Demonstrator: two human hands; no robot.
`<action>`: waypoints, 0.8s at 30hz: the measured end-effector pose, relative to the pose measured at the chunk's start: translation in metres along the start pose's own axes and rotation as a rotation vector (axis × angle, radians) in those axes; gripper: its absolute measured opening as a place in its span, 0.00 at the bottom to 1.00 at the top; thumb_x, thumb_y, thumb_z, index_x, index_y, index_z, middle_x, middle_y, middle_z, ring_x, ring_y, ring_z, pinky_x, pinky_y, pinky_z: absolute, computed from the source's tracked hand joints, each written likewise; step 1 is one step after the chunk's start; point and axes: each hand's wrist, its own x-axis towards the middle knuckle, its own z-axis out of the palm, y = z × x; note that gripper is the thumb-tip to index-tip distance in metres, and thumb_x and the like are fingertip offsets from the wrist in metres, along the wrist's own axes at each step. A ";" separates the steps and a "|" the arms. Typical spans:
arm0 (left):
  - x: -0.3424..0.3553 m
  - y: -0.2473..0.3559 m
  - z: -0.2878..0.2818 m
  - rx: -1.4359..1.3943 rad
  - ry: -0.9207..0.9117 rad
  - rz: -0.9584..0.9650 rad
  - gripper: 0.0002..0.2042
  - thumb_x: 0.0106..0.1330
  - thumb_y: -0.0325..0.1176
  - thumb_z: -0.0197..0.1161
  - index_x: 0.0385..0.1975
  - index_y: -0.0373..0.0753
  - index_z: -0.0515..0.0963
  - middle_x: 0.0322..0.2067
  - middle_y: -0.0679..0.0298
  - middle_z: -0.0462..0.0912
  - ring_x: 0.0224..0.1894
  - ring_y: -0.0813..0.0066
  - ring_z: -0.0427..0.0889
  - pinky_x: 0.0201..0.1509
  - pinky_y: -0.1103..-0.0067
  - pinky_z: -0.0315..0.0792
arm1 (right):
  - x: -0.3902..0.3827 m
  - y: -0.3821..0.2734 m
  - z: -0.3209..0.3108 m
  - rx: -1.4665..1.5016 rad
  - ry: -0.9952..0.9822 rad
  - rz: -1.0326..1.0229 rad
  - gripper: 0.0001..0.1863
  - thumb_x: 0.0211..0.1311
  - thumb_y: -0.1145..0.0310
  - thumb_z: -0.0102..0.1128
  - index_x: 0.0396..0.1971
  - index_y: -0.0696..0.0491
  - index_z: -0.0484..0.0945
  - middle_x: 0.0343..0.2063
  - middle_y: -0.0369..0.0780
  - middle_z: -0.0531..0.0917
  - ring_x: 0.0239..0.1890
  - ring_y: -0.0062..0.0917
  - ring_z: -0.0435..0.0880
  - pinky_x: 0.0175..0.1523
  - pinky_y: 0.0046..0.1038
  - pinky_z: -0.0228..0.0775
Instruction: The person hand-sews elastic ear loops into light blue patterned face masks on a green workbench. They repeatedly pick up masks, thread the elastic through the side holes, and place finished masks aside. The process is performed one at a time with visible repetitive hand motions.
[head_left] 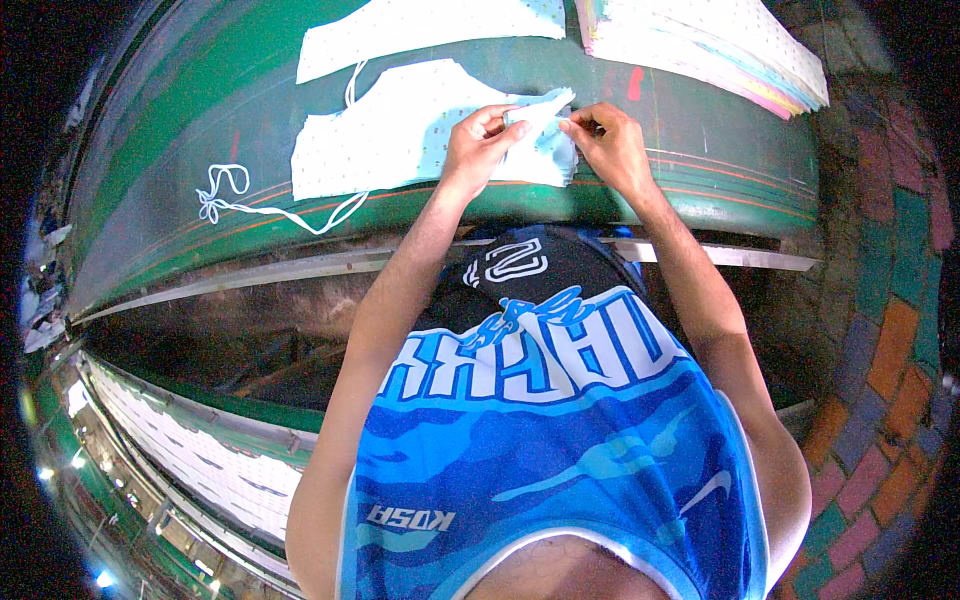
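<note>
A stack of cut cloth pieces (375, 145), white with small printed marks and pale blue toward the right, lies on the green table in front of me. My left hand (483, 150) pinches its lifted right corner, thumb on top and fingers curled behind. At the right edge of the same stack, my right hand (608, 145) is closed, thumb and forefinger pinched together at the cloth; its other fingers are curled in. A white cord (290, 213) passes under the stack and trails out to the left, ending in a loose knotted bunch.
Beyond lies another white cloth stack (430, 35). At the far right is a thick pile of cloth (715, 50) with coloured layers along its edge. The green table (700, 130) ends just before my body. Paving of coloured bricks (870, 440) runs along the right.
</note>
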 end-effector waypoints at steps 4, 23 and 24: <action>-0.001 0.002 -0.001 -0.051 -0.012 0.012 0.16 0.72 0.28 0.72 0.56 0.30 0.80 0.45 0.58 0.90 0.45 0.79 0.86 0.48 0.83 0.80 | -0.004 0.002 0.004 0.055 0.028 0.099 0.13 0.66 0.63 0.73 0.40 0.57 0.86 0.35 0.47 0.90 0.35 0.36 0.91 0.42 0.36 0.82; -0.004 0.002 -0.012 -0.112 0.046 -0.007 0.16 0.69 0.25 0.73 0.55 0.32 0.81 0.41 0.62 0.89 0.39 0.81 0.86 0.41 0.83 0.78 | -0.008 0.003 0.018 0.249 -0.016 0.022 0.21 0.67 0.77 0.62 0.60 0.53 0.83 0.54 0.47 0.87 0.42 0.29 0.87 0.51 0.31 0.79; -0.005 0.003 -0.008 -0.094 0.042 0.007 0.16 0.69 0.26 0.73 0.55 0.32 0.81 0.41 0.61 0.89 0.39 0.81 0.86 0.40 0.84 0.78 | -0.007 0.003 0.018 0.264 -0.037 0.080 0.22 0.67 0.76 0.63 0.62 0.54 0.82 0.55 0.47 0.87 0.42 0.29 0.86 0.51 0.31 0.79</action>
